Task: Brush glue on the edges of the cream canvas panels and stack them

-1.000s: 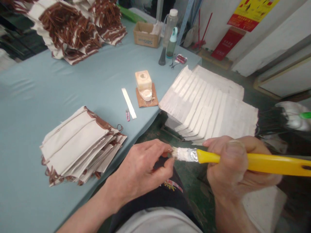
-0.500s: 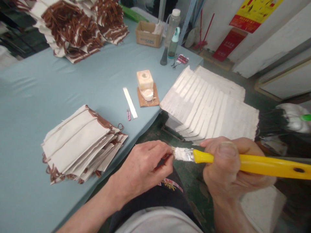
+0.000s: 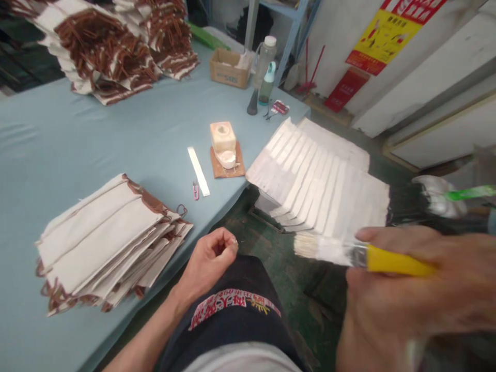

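Note:
My right hand [image 3: 411, 305] grips a yellow-handled brush [image 3: 344, 253] whose bristles are coated white; the bristle tip points left over the floor gap. My left hand [image 3: 211, 258] hangs over my dark-clad knee with its fingers curled in a pinch, and whatever is in them is too small to make out. It sits just right of a fanned stack of cream cloth pieces with brown trim [image 3: 108, 243] on the light blue table [image 3: 77, 139]. A fan of white overlapping sheets [image 3: 321, 181] lies ahead of the brush.
A glue pot on a brown pad [image 3: 223, 150], a white strip [image 3: 198, 170] and small pink snips [image 3: 196, 190] sit near the table's edge. Piles of brown-handled bags [image 3: 104, 46], a cardboard box [image 3: 228, 67] and bottles [image 3: 265, 67] stand at the back.
My left hand has let go of the bristles and drawn back to the left and down. The brush has moved right and the view has shifted.

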`<state>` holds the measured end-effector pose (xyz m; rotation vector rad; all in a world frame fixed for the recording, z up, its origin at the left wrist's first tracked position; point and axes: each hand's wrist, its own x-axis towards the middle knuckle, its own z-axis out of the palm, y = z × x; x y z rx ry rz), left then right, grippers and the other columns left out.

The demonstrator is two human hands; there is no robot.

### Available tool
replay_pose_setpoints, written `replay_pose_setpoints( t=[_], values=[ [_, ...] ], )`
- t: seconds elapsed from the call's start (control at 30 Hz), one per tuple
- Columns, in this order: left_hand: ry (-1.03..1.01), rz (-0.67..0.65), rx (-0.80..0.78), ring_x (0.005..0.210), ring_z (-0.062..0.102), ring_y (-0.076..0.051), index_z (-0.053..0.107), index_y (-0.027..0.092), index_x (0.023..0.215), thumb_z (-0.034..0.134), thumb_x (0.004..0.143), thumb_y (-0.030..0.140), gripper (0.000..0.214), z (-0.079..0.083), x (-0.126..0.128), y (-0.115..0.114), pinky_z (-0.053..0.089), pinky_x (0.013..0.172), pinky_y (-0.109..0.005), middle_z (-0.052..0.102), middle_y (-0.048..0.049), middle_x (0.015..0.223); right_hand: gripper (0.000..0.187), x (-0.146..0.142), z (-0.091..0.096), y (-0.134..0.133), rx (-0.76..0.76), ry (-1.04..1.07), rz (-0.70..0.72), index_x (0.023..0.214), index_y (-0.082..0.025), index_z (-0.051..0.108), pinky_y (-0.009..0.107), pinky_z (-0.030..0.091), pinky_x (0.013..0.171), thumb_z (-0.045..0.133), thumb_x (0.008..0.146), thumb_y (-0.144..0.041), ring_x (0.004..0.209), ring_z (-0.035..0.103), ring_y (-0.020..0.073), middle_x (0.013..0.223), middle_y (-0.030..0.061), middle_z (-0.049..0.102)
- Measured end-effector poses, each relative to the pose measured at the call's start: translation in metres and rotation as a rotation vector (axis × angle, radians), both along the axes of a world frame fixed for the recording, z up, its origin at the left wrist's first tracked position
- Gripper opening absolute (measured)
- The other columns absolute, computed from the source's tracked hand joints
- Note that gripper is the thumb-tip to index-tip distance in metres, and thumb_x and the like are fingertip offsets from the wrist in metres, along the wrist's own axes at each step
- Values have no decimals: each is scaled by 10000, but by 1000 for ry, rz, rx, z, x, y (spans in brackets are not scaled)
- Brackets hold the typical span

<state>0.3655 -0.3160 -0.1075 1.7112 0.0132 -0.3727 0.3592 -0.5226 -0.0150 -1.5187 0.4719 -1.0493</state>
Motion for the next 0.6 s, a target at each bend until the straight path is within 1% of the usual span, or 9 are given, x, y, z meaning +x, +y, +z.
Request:
replay_pose_setpoints(
  t=[0.03,0.1,0.2,0.27,0.37,0.5,0.6],
  values=[
    [2,-19,-27,567,431,-92,574,175,731,573,868,316,197,7,-1,-1,371,537,-203,499,50,617,361,5,-1,5,-27,-23,-23,599,-251,439,294,453,435,623,903,-311,441,521,140,535,-63,450],
    [-32,-75,-74,603,476,-97,594,170,753,586,862,278,154,28,-4,-5,405,575,-209,552,36,655,333,13,-7,14,-96,-44,10,581,-242,459,276,413,402,569,895,-259,389,503,124,495,-67,475],
    [-96,-157,-103,618,529,-102,624,165,810,600,821,214,56,57,-4,-11,432,602,-213,603,30,679,356,16,-18,22,-114,-37,137,582,-240,459,276,447,440,551,926,-252,363,483,117,454,-81,454],
    [-89,-181,-121,603,539,-103,627,165,822,604,815,211,53,67,-2,-13,436,597,-215,606,32,667,365,13,-22,24,-99,-45,191,607,-246,450,292,483,484,564,952,-282,376,462,118,463,-91,414],
    [-41,-198,-149,577,526,-105,609,169,776,595,819,235,79,69,0,-11,425,577,-220,592,31,635,379,9,-24,25,-111,-86,189,615,-249,436,314,514,513,590,954,-315,382,411,110,492,-96,380],
    [13,-215,-153,575,485,-104,606,161,728,593,811,279,144,66,2,-11,396,562,-225,565,29,613,438,7,-25,26,-204,-119,171,590,-236,420,318,527,491,617,959,-367,377,422,105,497,-92,387],
    [25,-208,-151,569,449,-96,594,161,689,584,816,287,180,65,3,-14,365,546,-223,534,35,596,436,6,-29,26,-276,-131,184,590,-224,443,312,537,478,635,957,-360,379,456,107,495,-90,411]
  ],
)
